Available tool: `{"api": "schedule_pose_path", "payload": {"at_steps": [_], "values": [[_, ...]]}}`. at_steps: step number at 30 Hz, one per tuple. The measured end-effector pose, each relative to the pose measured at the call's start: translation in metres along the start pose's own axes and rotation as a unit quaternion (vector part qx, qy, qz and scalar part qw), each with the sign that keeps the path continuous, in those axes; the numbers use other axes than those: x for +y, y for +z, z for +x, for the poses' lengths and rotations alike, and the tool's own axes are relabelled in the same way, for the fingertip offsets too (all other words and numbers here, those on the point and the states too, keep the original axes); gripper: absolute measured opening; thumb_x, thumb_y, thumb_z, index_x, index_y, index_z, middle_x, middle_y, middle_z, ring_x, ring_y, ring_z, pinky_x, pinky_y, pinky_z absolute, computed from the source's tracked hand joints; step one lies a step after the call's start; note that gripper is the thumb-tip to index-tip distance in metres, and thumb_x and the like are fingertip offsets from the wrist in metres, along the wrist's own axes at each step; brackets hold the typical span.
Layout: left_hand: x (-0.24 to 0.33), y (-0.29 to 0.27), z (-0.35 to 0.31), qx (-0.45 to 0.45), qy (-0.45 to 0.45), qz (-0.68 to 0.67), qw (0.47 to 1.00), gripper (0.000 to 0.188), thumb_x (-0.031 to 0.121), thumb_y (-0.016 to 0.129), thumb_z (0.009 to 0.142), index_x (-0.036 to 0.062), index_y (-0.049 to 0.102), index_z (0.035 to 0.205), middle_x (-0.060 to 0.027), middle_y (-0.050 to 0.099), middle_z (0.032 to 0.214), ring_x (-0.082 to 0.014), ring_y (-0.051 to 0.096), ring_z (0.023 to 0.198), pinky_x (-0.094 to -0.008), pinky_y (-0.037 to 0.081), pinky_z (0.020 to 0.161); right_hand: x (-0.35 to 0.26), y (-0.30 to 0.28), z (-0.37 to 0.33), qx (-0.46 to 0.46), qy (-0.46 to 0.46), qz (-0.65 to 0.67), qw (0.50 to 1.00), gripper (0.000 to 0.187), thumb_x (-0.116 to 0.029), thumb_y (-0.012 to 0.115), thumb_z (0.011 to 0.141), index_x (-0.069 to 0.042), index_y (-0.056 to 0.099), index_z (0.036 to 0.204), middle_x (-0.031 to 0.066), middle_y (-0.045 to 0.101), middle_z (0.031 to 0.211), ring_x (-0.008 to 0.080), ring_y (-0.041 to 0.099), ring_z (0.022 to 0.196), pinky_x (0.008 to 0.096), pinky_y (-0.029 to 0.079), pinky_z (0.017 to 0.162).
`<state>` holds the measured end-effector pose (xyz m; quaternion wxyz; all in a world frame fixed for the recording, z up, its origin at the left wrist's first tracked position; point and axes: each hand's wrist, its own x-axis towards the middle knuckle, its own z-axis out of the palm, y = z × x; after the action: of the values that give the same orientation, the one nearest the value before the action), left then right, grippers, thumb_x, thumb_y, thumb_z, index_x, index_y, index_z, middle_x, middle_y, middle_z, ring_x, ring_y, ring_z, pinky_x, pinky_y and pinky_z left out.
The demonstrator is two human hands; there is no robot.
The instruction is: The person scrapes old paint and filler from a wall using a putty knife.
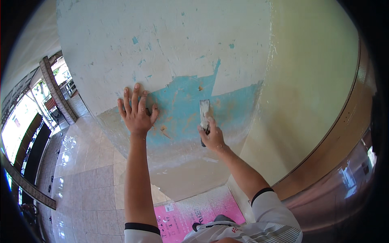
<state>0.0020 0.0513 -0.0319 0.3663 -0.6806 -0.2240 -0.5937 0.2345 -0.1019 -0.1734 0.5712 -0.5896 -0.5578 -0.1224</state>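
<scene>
Ahead of me stands a wall (170,44) with pale, flaking paint. Across its lower part runs an uneven patch of bare blue paint (182,107) with brownish scuffs. My right hand (212,135) grips a putty knife (204,111) by its dark handle, its metal blade pointing up against the blue patch. My left hand (138,115) lies flat on the wall at the patch's left edge, fingers spread. Some small dark thing shows beside its thumb; I cannot tell what it is.
A pink printed sheet (182,220) sprinkled with pale paint flakes lies at the wall's foot. Glossy tiles (91,174) cover the floor to the left. A yellowish side wall (308,81) meets the scraped wall on the right, with a brown curved-looking edge (324,170) beyond it.
</scene>
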Motion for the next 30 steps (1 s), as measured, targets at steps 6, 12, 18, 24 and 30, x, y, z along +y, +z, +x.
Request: {"api": "schedule_pose_path", "payload": {"at_steps": [6,12,18,24,30], "values": [[-0.001,-0.001,-0.001,0.000,0.002,-0.002,1.000,0.039,0.040,0.058,0.093,0.0164,0.062,0.123,-0.0055,0.054,0.152,-0.0341,0.041,0.147,-0.0520,0.017,0.125,-0.029,-0.041,0.094,0.063,-0.022,0.020,0.998,0.061,-0.026,0.066,0.097,0.000,0.040,0.146,0.0191,0.069,0.082,0.0341,0.069,0.065,0.0416,0.054,0.058],[0.000,-0.002,0.002,0.002,0.003,0.001,1.000,0.038,0.040,0.059,0.093,0.0166,0.062,0.123,-0.0057,0.054,0.151,-0.0339,0.041,0.147,-0.0518,0.016,0.125,-0.009,-0.017,0.028,0.004,0.022,0.020,1.000,0.067,-0.026,0.066,0.097,-0.002,0.033,0.151,0.0178,0.069,0.081,0.0336,0.069,0.065,0.0394,0.053,0.058],[-0.002,-0.003,0.000,-0.003,0.003,-0.002,1.000,0.038,0.039,0.060,0.092,0.0168,0.062,0.123,-0.0056,0.055,0.151,-0.0337,0.041,0.147,-0.0513,0.016,0.125,-0.037,-0.046,0.077,0.016,0.019,0.018,1.000,0.064,-0.028,0.065,0.098,-0.004,0.037,0.150,0.0166,0.069,0.079,0.0338,0.068,0.064,0.0395,0.053,0.058],[-0.001,-0.002,-0.001,-0.005,-0.009,0.000,1.000,0.035,0.040,0.061,0.090,0.0177,0.066,0.117,-0.0039,0.056,0.150,-0.0329,0.041,0.147,-0.0516,0.017,0.125,-0.029,-0.047,0.079,0.030,0.015,-0.014,0.999,0.061,-0.027,0.065,0.098,-0.005,0.039,0.148,0.0169,0.069,0.082,0.0344,0.069,0.065,0.0406,0.054,0.060],[0.001,0.000,0.001,0.005,0.003,-0.005,1.000,0.037,0.040,0.059,0.092,0.0164,0.063,0.120,-0.0054,0.055,0.151,-0.0333,0.042,0.147,-0.0509,0.016,0.124,-0.021,-0.041,0.050,-0.009,0.033,0.023,0.999,0.064,-0.025,0.066,0.098,-0.003,0.037,0.152,0.0155,0.069,0.081,0.0284,0.067,0.061,0.0374,0.052,0.059]]}}
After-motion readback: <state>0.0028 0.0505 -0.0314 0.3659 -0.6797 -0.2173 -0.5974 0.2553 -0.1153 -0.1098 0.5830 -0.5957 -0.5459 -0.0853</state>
